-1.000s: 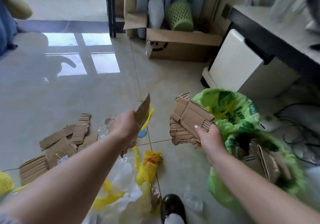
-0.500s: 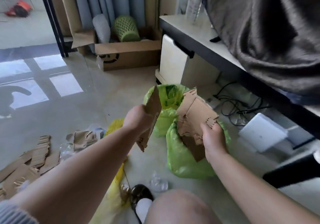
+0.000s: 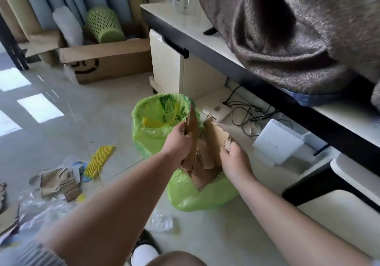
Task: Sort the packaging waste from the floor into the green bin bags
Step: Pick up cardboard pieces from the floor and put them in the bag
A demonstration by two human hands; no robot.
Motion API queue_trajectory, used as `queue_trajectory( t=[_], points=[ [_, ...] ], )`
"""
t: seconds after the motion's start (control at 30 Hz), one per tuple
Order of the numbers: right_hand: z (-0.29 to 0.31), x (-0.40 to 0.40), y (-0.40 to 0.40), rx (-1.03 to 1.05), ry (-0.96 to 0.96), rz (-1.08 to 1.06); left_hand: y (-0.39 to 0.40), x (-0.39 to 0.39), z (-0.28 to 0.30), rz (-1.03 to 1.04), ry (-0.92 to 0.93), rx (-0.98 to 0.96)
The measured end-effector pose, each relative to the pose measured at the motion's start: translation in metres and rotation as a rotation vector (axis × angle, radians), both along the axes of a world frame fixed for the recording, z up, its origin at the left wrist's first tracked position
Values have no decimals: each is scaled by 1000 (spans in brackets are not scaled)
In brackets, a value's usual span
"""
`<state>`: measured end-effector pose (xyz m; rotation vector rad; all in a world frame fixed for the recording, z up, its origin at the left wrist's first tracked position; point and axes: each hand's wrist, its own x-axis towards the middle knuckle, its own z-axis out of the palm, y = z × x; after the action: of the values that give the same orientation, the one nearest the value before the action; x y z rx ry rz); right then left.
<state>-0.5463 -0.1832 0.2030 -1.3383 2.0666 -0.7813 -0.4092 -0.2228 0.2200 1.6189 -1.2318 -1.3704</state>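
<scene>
Torn cardboard [image 3: 207,152] gripped by left hand [image 3: 178,142] and right hand [image 3: 236,158] over near green bag [image 3: 197,195]; likely light, stiff, best pinched at edges.

Torn brown cardboard pieces [image 3: 205,154] are held upright in a bunch over the mouth of the nearer green bin bag [image 3: 197,198], their lower ends already inside it. A second green bin bag [image 3: 148,136] stands open just behind, with a yellow scrap seen inside. More cardboard scraps [image 3: 58,182], a yellow foam net [image 3: 100,159] and clear plastic film [image 3: 41,208] are left lying on the floor to the left.
</scene>
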Motion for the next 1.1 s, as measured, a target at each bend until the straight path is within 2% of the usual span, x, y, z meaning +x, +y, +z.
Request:
queue_trajectory(
  t=[0.1,0.2,0.37,0.5,0.67,0.73,0.8,0.9,1.0,1.1],
  points=[
    [-6,5,-12,48,96,138,-5,-7,-9,-51,175,142],
    [-13,12,-22,34,94,288,-11,-11,-17,-116,342,257],
    [-32,3,-40,147,79,381,-20,-12,-34,-135,383,286],
    [-46,-10,-44,280,-14,376,-20,-13,-55,-131,183,200],
    [-67,-13,-55,376,68,365,-25,-29,-76,-357,-345,-37],
    [-71,-9,-61,402,43,345,-27,-36,-76,-403,-450,-39],
    [-71,-10,-63,383,-17,310,-28,-35,-73,-390,-425,-25],
    [-62,-14,-58,304,-51,266,-23,-11,-64,-265,-301,-35],
    [-43,-5,-48,90,-32,203,-11,30,-53,-124,-145,-25],
    [-20,30,-42,-143,-54,297,2,82,-44,-13,-48,-13]
  ],
)
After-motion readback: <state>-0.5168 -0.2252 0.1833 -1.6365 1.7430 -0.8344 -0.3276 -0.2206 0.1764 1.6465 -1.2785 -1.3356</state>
